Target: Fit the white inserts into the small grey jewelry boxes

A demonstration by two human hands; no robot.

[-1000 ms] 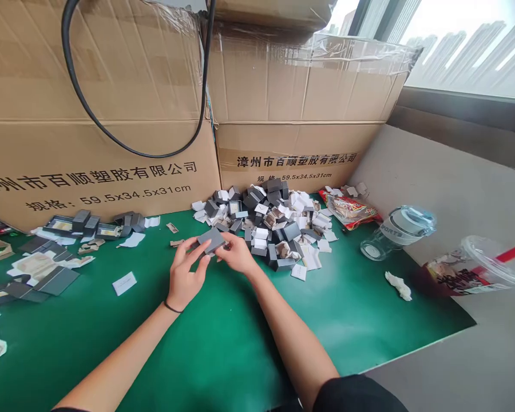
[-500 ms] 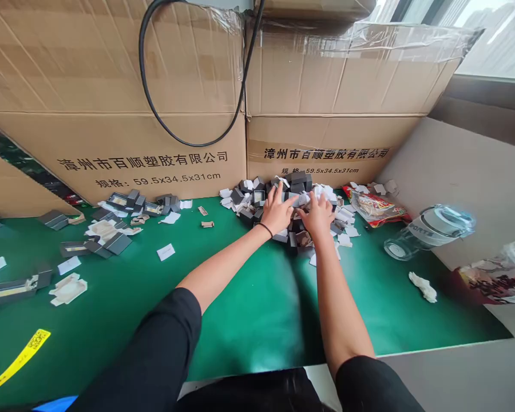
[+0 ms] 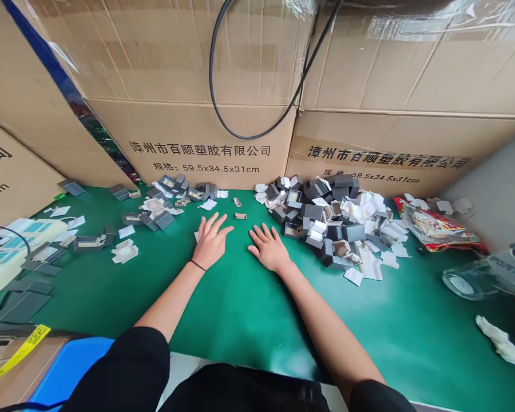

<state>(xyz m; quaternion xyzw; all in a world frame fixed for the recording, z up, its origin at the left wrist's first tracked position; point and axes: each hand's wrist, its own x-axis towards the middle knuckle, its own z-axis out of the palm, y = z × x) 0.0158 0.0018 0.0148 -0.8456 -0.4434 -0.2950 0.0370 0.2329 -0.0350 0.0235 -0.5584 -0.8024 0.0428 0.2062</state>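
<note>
My left hand [image 3: 212,241] lies flat on the green mat [image 3: 240,309], fingers spread, holding nothing. A white card edge [image 3: 196,236] peeks out beside its thumb. My right hand [image 3: 268,249] rests flat on the mat next to it, fingers stretched out and empty. Just right of the right hand is a heap of small grey boxes and white cards [image 3: 335,226]. A small brown piece [image 3: 240,216] lies just beyond the fingertips.
Large cardboard cartons [image 3: 206,143] wall off the back, with a black cable [image 3: 257,129] looped across them. Scattered grey boxes and inserts [image 3: 154,214] lie at the left. A red snack bag [image 3: 438,229], a clear bottle [image 3: 484,277] and a crumpled tissue [image 3: 498,339] are at the right.
Both hands have pulled back out of the heap of boxes and now lie flat and empty on the mat. The grey box held a second ago is no longer in them. The view shifted left.
</note>
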